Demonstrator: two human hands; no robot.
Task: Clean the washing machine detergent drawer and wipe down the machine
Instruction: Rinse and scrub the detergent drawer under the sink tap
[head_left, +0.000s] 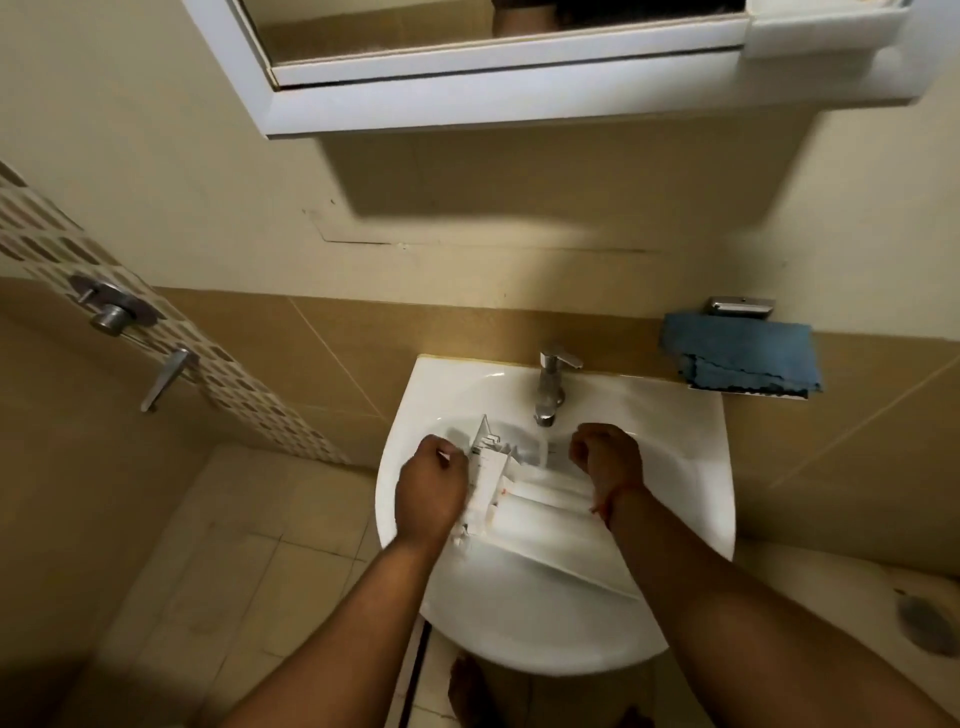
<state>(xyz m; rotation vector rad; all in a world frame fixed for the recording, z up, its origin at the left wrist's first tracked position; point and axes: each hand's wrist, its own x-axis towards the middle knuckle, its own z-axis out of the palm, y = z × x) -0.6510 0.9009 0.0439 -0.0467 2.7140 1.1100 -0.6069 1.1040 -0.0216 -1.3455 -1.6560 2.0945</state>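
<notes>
Your left hand (431, 486) grips the left end of the detergent drawer (524, 506), fingers curled down over its edge, so the palm side is hidden and only the back of the hand shows. Your right hand (605, 457) is curled at the drawer's far right corner, just right of the water stream; whether it grasps the drawer's wall or is simply clenched beside it, I cannot tell, since the knuckles cover the contact. Both forearms reach in from the near edge, wrists bent downward into the basin, and a red thread sits on the right wrist.

The drawer lies inside the white sink (691, 467), slanting from far left to near right, with its compartments facing up under the tap (551, 382), which is running.

By my reading you are in the rinsing stage: the drawer is out of the machine and wet, but I cannot see from here whether residue remains in its compartments. The blue cloth (743, 353) lies folded on the small shelf to the far right of the sink, untouched. The washing machine itself is not in view, so drying the drawer, refitting it and wiping the machine all appear still ahead of you.
</notes>
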